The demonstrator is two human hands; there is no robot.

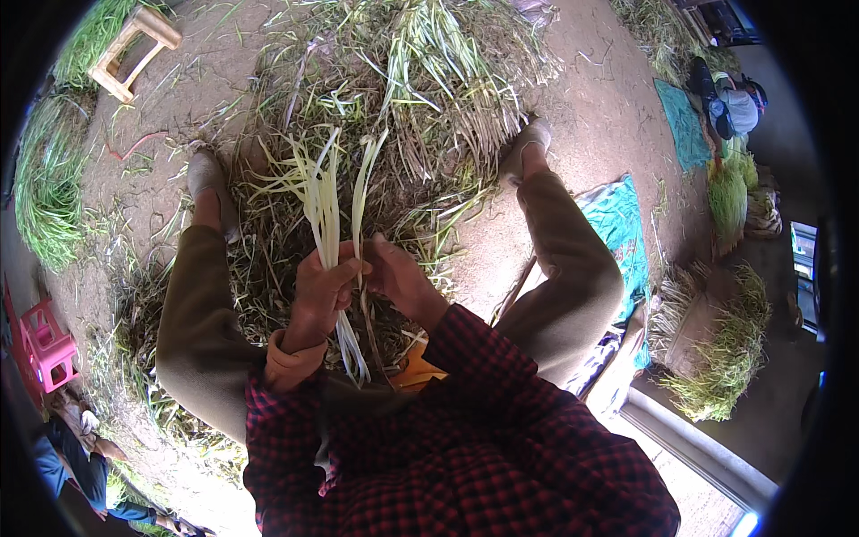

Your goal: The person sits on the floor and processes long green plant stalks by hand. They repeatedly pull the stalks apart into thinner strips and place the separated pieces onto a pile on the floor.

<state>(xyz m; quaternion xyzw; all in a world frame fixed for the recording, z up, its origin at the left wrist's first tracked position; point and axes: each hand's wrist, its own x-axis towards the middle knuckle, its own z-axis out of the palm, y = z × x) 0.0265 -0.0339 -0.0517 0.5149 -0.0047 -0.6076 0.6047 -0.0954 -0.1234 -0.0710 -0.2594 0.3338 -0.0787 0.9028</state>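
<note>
My left hand (317, 288) is closed around a small bunch of pale yellow-green leafy stalks (323, 211). Their leaf tips fan out above the fist, and the white lower ends (350, 349) hang below it. Just to the right, my right hand (409, 285) pinches a separate pale stalk (362, 194) with a dry brown lower part (369, 322). The left thumb and fingers also reach this stalk, so the hands nearly touch. Beneath them, a heap of dry, withered leaves (268, 275) lies between my legs. Larger green stalks (436, 54) rest on the heap's far side.
A wooden stool (134, 50) and a pink plastic stool (48, 344) stand at left, near green bundles (50, 181). At right are a teal sheet (621, 235), more bundles (725, 356) and a seated person (735, 107). Another person's legs (80, 463) show at lower left.
</note>
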